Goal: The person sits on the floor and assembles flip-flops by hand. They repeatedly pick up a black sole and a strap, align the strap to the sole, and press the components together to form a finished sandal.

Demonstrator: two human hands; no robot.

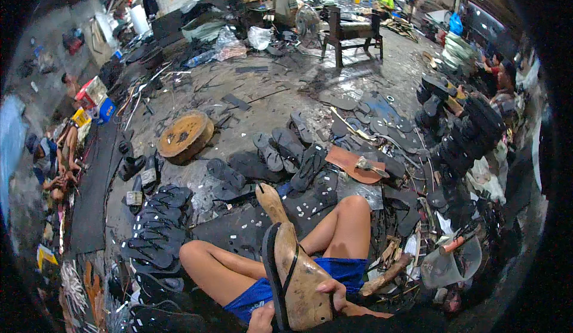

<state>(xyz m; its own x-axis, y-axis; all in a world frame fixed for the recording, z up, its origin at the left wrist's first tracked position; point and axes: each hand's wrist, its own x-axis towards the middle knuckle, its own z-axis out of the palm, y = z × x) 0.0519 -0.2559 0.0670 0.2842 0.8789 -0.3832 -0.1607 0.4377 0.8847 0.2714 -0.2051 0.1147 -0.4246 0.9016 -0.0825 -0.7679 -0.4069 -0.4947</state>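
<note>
Wooden shoe last (296,260) at 6 o'clock is standing propped on the lap, both hands (335,292) clamping its base so the black sandal strap (276,276) is stretching over it.

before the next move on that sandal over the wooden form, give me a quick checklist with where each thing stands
1. Right hand grips the wooden foot form: ok, fingers wrap its lower side.
2. Left hand steadies the bottom end: cannot tell, mostly cut off by the frame edge.
3. Black sandal sits against the form with its strap over it: ok.
4. Form braced on the lap between the legs: ok.
5. Hammer in reach: not ok, it lies on the brown leather piece beyond the knees.
6. Stack of finished sandals to the left: ok.
</note>
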